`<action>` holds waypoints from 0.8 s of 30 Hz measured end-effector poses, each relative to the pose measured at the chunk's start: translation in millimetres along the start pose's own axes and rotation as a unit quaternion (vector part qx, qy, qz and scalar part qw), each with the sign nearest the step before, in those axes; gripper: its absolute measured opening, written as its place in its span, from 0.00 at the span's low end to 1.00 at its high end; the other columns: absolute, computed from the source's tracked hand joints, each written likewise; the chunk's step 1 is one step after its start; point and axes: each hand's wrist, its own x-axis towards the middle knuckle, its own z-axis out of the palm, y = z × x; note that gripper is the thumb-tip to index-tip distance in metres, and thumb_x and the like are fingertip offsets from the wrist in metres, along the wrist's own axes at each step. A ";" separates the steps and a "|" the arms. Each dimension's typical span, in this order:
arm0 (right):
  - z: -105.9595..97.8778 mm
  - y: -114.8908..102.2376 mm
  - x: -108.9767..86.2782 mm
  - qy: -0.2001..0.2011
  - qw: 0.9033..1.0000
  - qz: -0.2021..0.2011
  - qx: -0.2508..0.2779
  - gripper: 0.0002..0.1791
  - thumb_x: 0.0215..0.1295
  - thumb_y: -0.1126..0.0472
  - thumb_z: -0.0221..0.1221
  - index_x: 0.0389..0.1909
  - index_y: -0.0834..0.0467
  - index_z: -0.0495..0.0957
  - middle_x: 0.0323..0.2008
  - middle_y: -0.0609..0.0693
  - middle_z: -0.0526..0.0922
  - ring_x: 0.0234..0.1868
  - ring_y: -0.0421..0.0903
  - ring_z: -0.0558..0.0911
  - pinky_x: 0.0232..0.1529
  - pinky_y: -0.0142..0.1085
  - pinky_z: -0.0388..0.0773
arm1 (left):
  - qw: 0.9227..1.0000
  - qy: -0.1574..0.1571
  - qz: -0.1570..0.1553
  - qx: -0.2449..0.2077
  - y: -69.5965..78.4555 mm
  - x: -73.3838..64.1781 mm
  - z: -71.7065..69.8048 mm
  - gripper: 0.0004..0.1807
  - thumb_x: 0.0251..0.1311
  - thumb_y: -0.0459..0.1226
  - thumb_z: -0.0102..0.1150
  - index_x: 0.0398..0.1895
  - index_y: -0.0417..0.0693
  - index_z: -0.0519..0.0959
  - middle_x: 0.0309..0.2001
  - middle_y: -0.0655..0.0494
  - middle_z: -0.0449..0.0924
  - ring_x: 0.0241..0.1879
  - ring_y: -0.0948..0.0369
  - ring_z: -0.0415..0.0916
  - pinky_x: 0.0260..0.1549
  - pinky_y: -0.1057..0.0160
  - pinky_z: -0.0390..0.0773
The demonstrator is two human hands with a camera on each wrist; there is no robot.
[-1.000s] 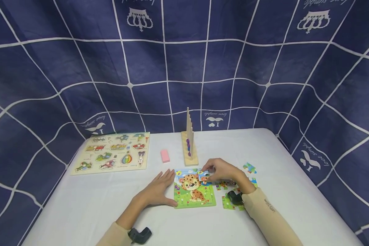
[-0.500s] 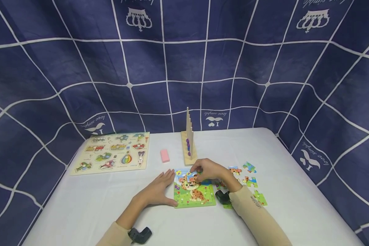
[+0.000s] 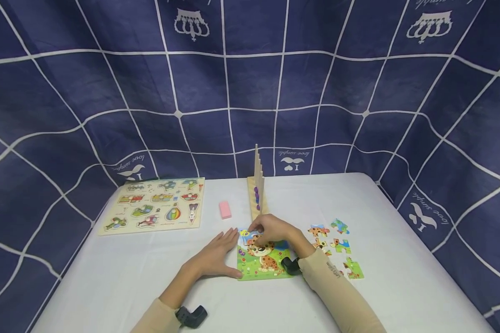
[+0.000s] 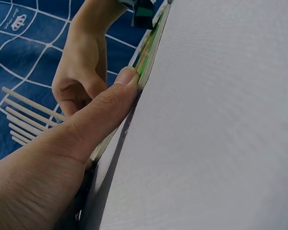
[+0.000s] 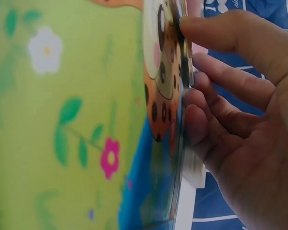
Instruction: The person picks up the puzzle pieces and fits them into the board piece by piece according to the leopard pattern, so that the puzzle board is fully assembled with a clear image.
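Note:
The leopard picture board [image 3: 254, 274] lies on the white table in front of me. My left hand [image 3: 211, 259] rests flat beside its left edge, fingers straight. The left thumb [image 4: 105, 103] presses on the board's near left corner in the left wrist view. My right hand [image 3: 272, 229] reaches over the board's far side and pinches a jigsaw piece [image 3: 247, 240] between thumb and fingers, low over the upper left corner of the picture. In the right wrist view the right hand [image 5: 245, 91] is at the board's far edge, its fingertips hiding most of the piece.
Several loose jigsaw pieces [image 3: 340, 245] lie right of the board, partly behind the right forearm. Beyond the board stands a wooden base with upright pegs [image 3: 259, 180] and purple beads. A pink block [image 3: 225, 209] and a vehicle knob puzzle [image 3: 150, 208] sit to the left.
My right hand has moved left across the board with the jigsaw piece, from the upper right to the upper left corner. My left hand has stayed in place.

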 end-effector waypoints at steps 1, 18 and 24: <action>1.3 0.1 0.5 0.002 1.000 0.005 -0.003 0.20 0.47 0.61 0.72 0.44 0.57 0.85 0.38 0.47 0.82 0.38 0.39 0.77 0.41 0.31 0.79 | 1.000 -0.001 0.000 -0.001 0.1 0.1 0.2 0.69 0.38 0.76 0.59 0.77 0.43 0.51 0.79 0.51 0.45 0.79 0.54 0.40 0.78 0.50 0.45; 7.1 -9.2 4.1 0.031 0.999 0.004 -0.042 0.21 0.45 0.62 0.75 0.43 0.61 0.85 0.36 0.49 0.83 0.34 0.38 0.76 0.37 0.28 0.78 | 1.000 -0.004 0.000 -0.009 3.3 1.0 -2.3 0.69 0.37 0.76 0.60 0.77 0.43 0.50 0.79 0.51 0.45 0.79 0.54 0.40 0.78 0.50 0.44; 8.2 -12.2 2.7 0.032 0.998 0.007 -0.046 0.21 0.45 0.63 0.74 0.43 0.62 0.85 0.34 0.51 0.82 0.32 0.39 0.75 0.34 0.28 0.76 | 1.000 -0.007 -0.003 -0.007 2.3 1.0 -2.1 0.70 0.37 0.76 0.60 0.77 0.43 0.50 0.79 0.51 0.45 0.79 0.54 0.39 0.78 0.50 0.44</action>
